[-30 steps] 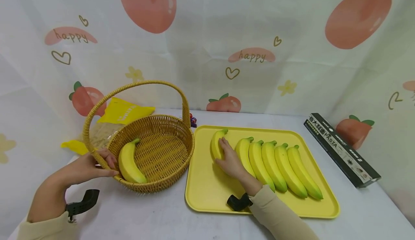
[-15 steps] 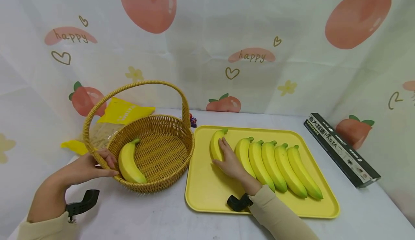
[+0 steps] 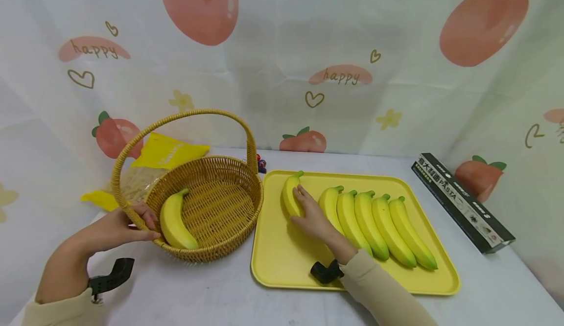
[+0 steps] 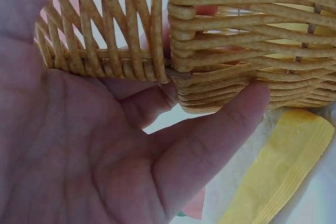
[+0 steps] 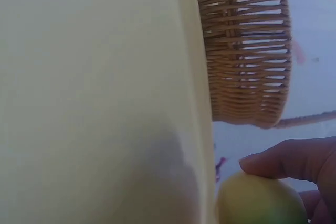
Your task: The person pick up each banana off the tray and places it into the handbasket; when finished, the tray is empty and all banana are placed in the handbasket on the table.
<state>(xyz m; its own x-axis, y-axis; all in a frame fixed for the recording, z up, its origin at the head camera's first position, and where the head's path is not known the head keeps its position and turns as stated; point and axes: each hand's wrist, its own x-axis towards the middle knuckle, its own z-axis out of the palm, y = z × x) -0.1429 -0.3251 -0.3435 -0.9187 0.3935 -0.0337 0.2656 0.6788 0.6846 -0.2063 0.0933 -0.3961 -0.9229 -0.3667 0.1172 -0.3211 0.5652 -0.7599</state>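
On the left of the head view stands a wicker basket (image 3: 229,242) with a tall arched handle, and one banana (image 3: 175,223) lies inside it. My left hand (image 3: 115,227) grips the basket's near-left rim by the foot of the handle; in the left wrist view the thumb (image 4: 215,145) presses the outer weave. Over the left part of a yellow tray (image 3: 277,272), my right hand (image 3: 315,222) holds another banana (image 3: 289,194) between thumb and fingers. The right wrist view shows the thumb on this banana's rounded end (image 5: 260,203). Whether it touches the tray, I cannot tell.
Several bananas (image 3: 370,225) lie side by side on the tray, right of my right hand. A black pasta box (image 3: 462,203) stands beyond the tray's right edge. Behind the basket are a yellow-topped bag (image 3: 169,152) and a small dark red-and-blue item (image 3: 262,164).
The banana in my right hand has shifted slightly left, its stem end moving most. My left hand and the basket have stayed in place. The head view has turned a touch.
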